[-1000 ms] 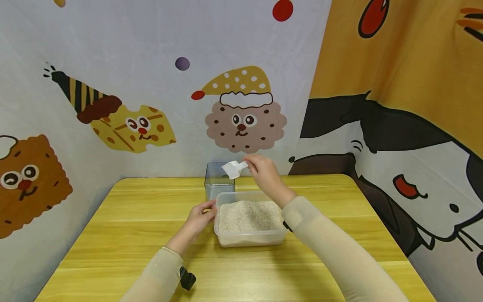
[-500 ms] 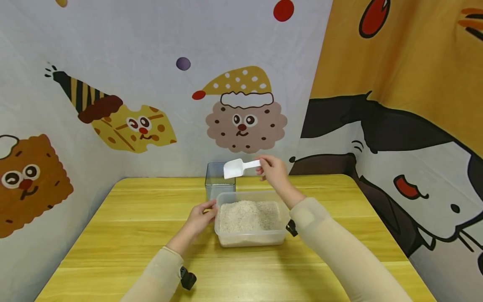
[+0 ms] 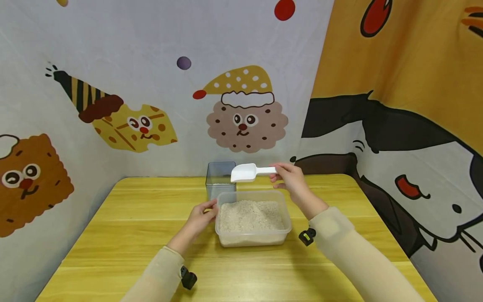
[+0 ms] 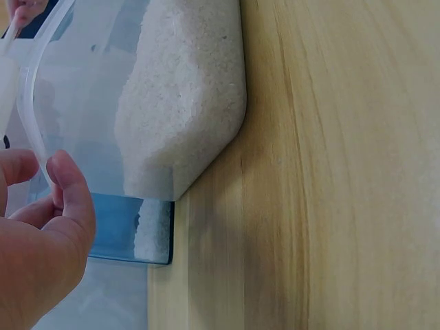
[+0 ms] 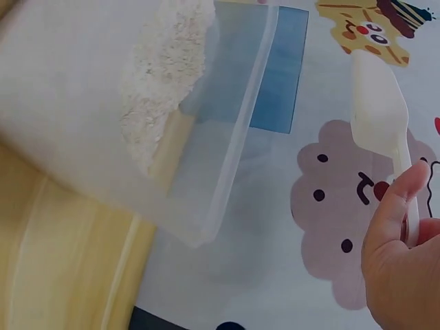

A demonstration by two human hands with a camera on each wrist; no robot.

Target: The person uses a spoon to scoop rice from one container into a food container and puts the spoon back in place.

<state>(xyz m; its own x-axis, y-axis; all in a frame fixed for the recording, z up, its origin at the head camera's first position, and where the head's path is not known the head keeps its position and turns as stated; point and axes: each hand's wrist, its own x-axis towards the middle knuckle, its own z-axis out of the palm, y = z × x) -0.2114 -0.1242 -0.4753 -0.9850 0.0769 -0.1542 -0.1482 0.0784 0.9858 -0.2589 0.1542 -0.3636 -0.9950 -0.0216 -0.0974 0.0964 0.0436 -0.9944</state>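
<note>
In the head view my left hand (image 3: 199, 219) is at the left rim of a clear plastic tub (image 3: 252, 232) filled with rice (image 3: 250, 216). The left wrist view shows that hand's thumb and fingers pinching the tub's rim (image 4: 31, 113). My right hand (image 3: 295, 181) pinches the handle of a white scoop (image 3: 243, 173), held level above the tub's far side, its bowl pointing left. From the head the scoop's tip overlaps a bluish clear container (image 3: 221, 192), which stands behind the tub. Some rice (image 4: 152, 230) lies in the bottom of that container.
The tub and the container stand on a wood-grain table (image 3: 143, 235). A cloth wall (image 3: 151, 50) with cartoon prints rises at the table's back edge. Black cameras (image 3: 307, 236) are worn on both wrists.
My right hand has drawn back to the right with the scoop, which turned from tipped over the bluish container to level. My left hand has stayed at the tub's rim.
</note>
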